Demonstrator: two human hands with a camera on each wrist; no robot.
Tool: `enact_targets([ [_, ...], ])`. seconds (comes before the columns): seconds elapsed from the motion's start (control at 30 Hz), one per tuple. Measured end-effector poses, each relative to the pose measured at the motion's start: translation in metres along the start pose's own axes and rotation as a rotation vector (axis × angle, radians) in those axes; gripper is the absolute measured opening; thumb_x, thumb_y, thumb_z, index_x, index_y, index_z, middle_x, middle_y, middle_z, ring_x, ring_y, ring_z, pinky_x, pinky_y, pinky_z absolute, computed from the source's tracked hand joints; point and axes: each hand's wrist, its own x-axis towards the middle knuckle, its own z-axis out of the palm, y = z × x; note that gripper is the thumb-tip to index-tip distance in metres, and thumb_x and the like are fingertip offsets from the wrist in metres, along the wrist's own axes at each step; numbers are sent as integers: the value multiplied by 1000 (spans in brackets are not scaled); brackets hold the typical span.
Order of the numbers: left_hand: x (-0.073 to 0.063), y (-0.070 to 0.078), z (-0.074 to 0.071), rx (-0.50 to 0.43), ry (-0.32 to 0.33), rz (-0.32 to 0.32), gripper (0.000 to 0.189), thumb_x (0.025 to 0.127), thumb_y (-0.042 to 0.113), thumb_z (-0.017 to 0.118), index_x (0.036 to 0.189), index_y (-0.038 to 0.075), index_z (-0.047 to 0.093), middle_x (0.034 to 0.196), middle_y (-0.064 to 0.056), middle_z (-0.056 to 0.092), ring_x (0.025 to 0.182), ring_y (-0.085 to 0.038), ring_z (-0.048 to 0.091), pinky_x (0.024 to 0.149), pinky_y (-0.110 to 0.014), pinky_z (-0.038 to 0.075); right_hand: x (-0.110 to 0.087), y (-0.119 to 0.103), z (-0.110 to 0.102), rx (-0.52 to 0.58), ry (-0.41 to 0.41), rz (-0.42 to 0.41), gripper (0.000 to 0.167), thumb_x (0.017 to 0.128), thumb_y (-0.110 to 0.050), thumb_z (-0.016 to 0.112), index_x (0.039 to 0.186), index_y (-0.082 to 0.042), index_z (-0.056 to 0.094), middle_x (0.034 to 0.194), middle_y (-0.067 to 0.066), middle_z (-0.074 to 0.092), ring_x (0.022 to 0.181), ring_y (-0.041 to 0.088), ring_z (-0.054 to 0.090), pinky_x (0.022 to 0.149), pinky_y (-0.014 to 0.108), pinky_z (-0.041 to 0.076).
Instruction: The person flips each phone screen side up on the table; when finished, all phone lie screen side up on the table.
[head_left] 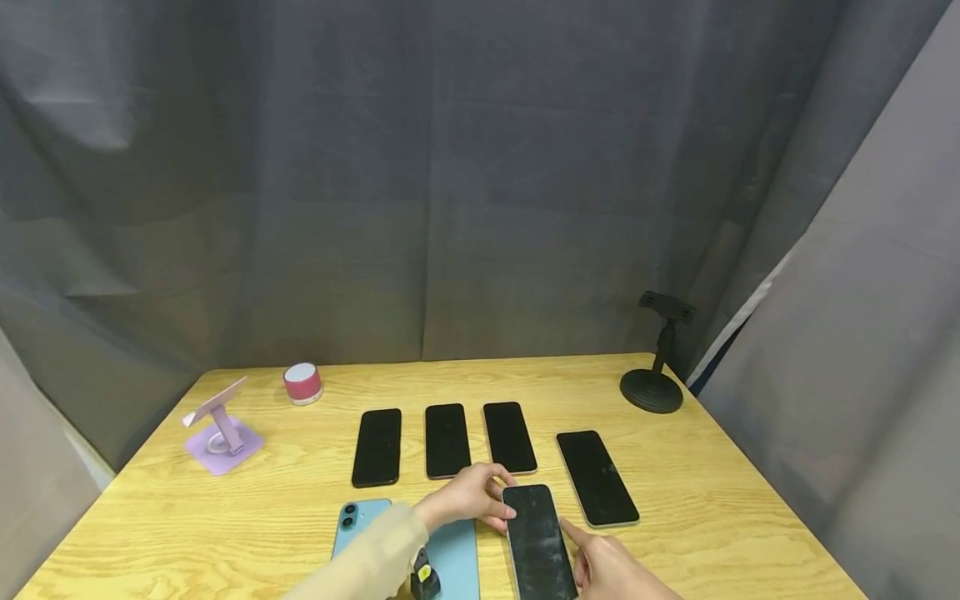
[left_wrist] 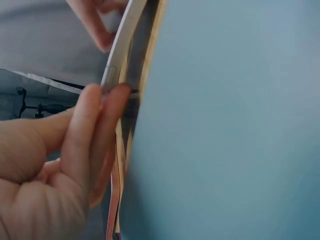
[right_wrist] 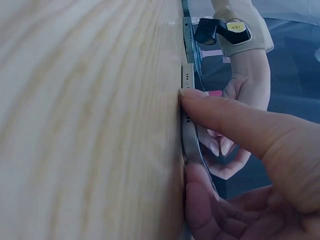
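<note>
A smartphone (head_left: 538, 546) with a smudged black screen and pale metal frame lies face up at the front of the table, between both hands. My left hand (head_left: 472, 493) pinches its upper left edge, the thumb over the rim. In the left wrist view, the fingertips (left_wrist: 90, 100) meet at the silver frame. My right hand (head_left: 611, 567) grips the opposite side, the index finger along the right edge. Close over the wood in the right wrist view, thumb and fingers (right_wrist: 200, 197) bracket the phone's edge (right_wrist: 190, 142). Under my left forearm lies a light blue device (head_left: 453, 554) with two camera lenses.
Three dark-screened phones stand in a row behind: left (head_left: 377, 447), middle (head_left: 447, 442), right (head_left: 510, 437). Another phone (head_left: 597, 477) lies to the right. A lilac stand (head_left: 225, 442), a pink round container (head_left: 303, 385) and a black stand (head_left: 652, 390) sit farther back. Grey curtains (head_left: 450, 183) surround the table.
</note>
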Motion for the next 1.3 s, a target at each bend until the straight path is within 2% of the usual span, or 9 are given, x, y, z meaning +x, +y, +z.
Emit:
enact_targets([
  [0.2, 1, 2, 3, 59, 14, 2, 35, 80, -9, 70, 113, -4, 60, 84, -11, 57, 67, -31, 70, 59, -31, 59, 1, 3, -1, 20, 0, -13, 92, 68, -23, 85, 135, 19, 38, 62, -6, 50, 50, 3, 41, 46, 19, 35],
  [0.33, 0, 5, 3, 99, 26, 3, 35, 79, -8, 71, 112, -5, 61, 87, -13, 55, 67, -34, 70, 57, -31, 58, 2, 3, -1, 29, 2, 8, 96, 67, -28, 86, 135, 18, 39, 65, -5, 51, 52, 4, 42, 46, 19, 35],
  [0.6, 0, 7, 1, 181, 46, 24, 35, 77, -6, 74, 110, -7, 63, 98, -17, 58, 63, -30, 70, 58, -28, 58, 3, 0, 0, 73, 3, 130, 103, 61, -35, 90, 137, 14, 40, 68, -1, 52, 59, 12, 47, 48, 21, 36],
  [0.83, 0, 8, 2, 213, 46, 24, 37, 77, -6, 75, 111, -10, 62, 99, -19, 58, 63, -32, 70, 59, -28, 58, 3, -2, -1, 55, 4, 172, 104, 59, -37, 91, 137, 12, 41, 68, 0, 52, 61, 13, 47, 49, 22, 35],
  [0.93, 1, 9, 2, 280, 66, 42, 35, 76, -4, 76, 108, -8, 63, 96, -16, 59, 62, -29, 70, 66, -27, 58, 3, -3, -1, 48, 4, 185, 105, 58, -38, 91, 137, 11, 41, 68, 0, 52, 61, 14, 47, 49, 22, 35],
  [1.03, 1, 10, 3, 294, 79, 43, 34, 75, -4, 77, 106, -8, 63, 93, -15, 58, 61, -30, 69, 67, -28, 58, 4, -4, -1, 52, 7, 186, 108, 57, -39, 91, 138, 11, 41, 68, 0, 52, 61, 14, 47, 49, 23, 35],
  [1.1, 1, 10, 3, 277, 77, 38, 33, 75, -5, 76, 106, -8, 62, 93, -15, 57, 61, -31, 69, 64, -28, 58, 3, -5, 0, 50, 8, 185, 108, 57, -40, 91, 138, 11, 41, 68, 0, 52, 61, 14, 46, 49, 22, 35],
  [1.3, 1, 8, 5, 183, 72, 29, 33, 75, -11, 73, 106, -11, 60, 92, -17, 55, 63, -34, 69, 54, -27, 57, 2, -7, 0, 34, 1, 215, 110, 57, -44, 90, 138, 11, 40, 68, -1, 50, 60, 13, 44, 49, 23, 34],
])
